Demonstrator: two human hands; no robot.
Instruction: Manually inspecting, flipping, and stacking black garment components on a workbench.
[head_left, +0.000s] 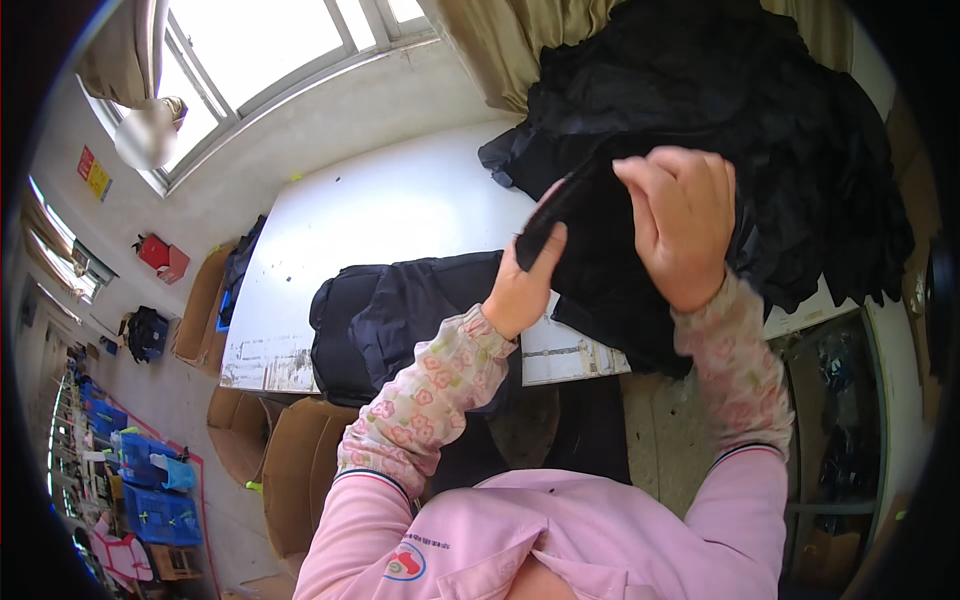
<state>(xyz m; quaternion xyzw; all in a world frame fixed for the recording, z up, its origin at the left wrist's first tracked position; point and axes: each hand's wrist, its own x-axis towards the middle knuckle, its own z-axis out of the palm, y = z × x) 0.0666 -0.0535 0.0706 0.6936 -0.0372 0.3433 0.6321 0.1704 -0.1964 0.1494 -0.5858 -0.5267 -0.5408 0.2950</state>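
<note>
My left hand [528,280] grips the edge of a black cloth garment [597,235], thumb on the near side and the other fingers mostly behind it. The garment is lifted off the table and its lower part hangs over the front edge. Over its right part is my right hand [682,225], fingers curled in with the thumb against them. Whatever those fingers pinch is too small or hidden to make out. Left of my left hand, folded black garments [410,305] lie stacked at the table's front.
A large heap of black garments [700,75] covers the right of the white table [370,215], whose front edge is worn. Cardboard boxes [305,465] stand below on the left. Blue crates [160,515] sit farther left on the floor. A window [260,45] is behind.
</note>
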